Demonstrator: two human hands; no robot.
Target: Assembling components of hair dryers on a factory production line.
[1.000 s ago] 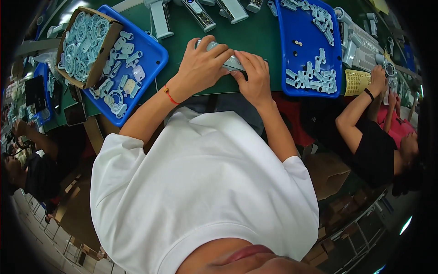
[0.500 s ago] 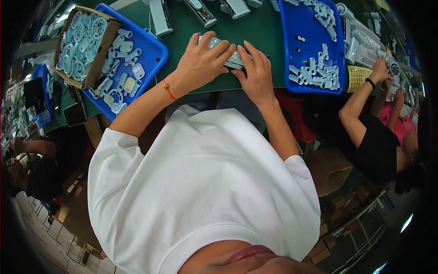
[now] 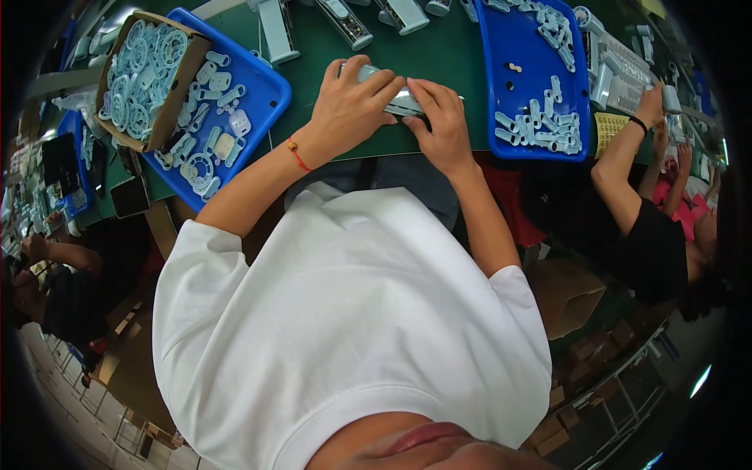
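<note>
A pale, elongated plastic housing (image 3: 403, 103) lies on the green table, largely covered by my fingers. My left hand (image 3: 350, 98) is closed over its left part, fingers bent across the top. At its right end my right hand (image 3: 440, 117) grips it, fingers together on the upper face and thumb at the near edge. A thin tip pokes out just past the right fingers; what it is I cannot make out. Beyond my hands lie similar long housings (image 3: 342, 22), some with their inner parts showing.
On the left, a blue tray (image 3: 270, 98) carries small pale plastic parts and a cardboard box (image 3: 174, 100) heaped with rings and links. Another blue tray (image 3: 501, 86) on the right holds more small parts. A co-worker's arm (image 3: 623, 176) reaches over the table at far right.
My right fingers have drawn closer together and bent more over the housing's right end. My left hand has barely moved. The co-worker's hand at right has shifted up.
</note>
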